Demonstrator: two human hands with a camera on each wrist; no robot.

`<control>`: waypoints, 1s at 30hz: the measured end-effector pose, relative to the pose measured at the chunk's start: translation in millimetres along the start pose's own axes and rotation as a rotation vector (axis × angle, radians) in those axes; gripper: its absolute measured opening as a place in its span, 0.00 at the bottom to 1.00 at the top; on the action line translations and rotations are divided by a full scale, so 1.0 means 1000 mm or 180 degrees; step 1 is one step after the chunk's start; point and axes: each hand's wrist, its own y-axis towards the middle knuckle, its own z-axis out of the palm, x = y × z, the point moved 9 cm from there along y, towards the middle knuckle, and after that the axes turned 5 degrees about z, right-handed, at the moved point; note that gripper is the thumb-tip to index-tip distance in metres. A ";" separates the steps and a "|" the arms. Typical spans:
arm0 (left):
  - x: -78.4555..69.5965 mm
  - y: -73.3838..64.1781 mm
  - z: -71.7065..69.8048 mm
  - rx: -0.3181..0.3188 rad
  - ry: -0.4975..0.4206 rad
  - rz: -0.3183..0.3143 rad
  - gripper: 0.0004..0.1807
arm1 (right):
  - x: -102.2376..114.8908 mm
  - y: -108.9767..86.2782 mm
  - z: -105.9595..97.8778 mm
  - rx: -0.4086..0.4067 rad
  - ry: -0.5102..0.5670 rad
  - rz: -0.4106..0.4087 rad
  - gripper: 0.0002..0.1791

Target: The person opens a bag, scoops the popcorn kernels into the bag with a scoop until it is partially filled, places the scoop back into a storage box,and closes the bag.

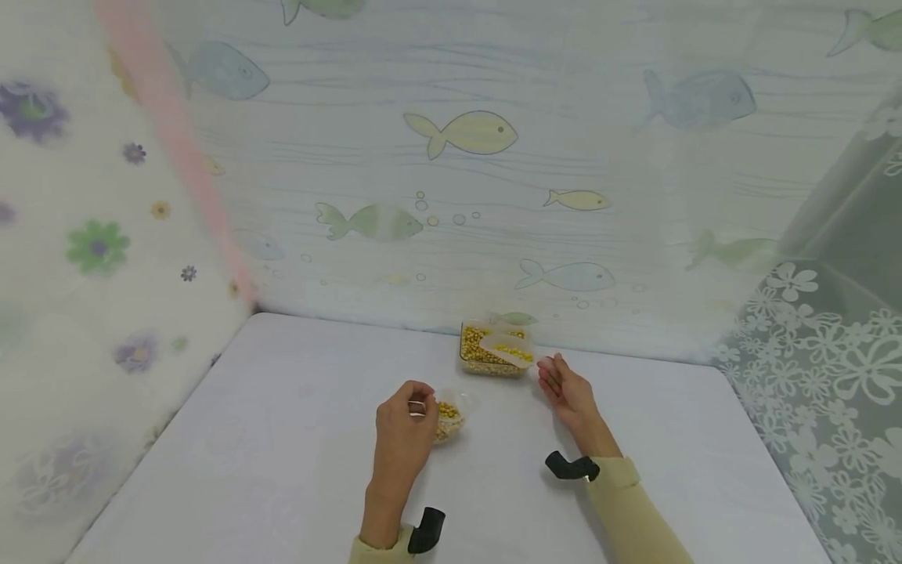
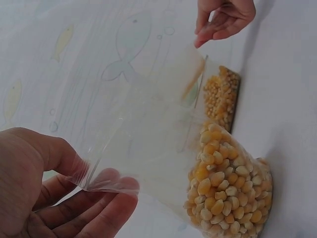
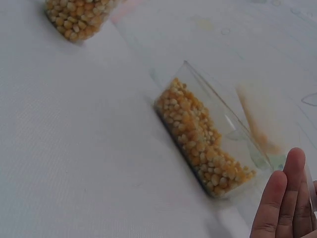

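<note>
My left hand (image 1: pixel 406 423) pinches the top edge of a clear plastic bag (image 2: pixel 148 153). Yellow corn kernels (image 2: pixel 230 188) fill the bag's lower part, which stands on the table. Farther back and to the right is a clear rectangular container (image 3: pixel 228 119), partly filled with more corn kernels (image 3: pixel 190 134). Beside it, my right hand (image 1: pixel 569 392) holds a translucent whitish scoop (image 1: pixel 521 360) by its near end, fingers close together. Kernels lie in the scoop, which is over the container in the head view. Part of the grip is hidden behind the fingers.
A white cloth covers the table (image 1: pixel 296 439). Behind it hangs a curtain with printed fish (image 1: pixel 479 133), close to the container. A flowered sheet (image 1: pixel 99 247) stands at the left and a lace curtain (image 1: pixel 838 407) at the right. Black wrist mounts (image 1: pixel 427 531) sit on both sleeves.
</note>
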 end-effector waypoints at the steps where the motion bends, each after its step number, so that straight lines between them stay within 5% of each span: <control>1: 0.000 0.000 0.000 0.0004 -0.0007 -0.0001 0.03 | 0.000 -0.001 -0.001 -0.0029 -0.0039 -0.0018 0.11; 10: -0.002 0.000 0.000 -0.0018 0.0038 0.0026 0.03 | 0.001 -0.010 -0.005 -0.0136 -0.0258 -0.0072 0.15; 30: -0.003 0.001 -0.003 -0.0097 0.0090 0.0148 0.03 | 0.006 -0.057 0.047 0.0555 -0.0934 -0.0142 0.18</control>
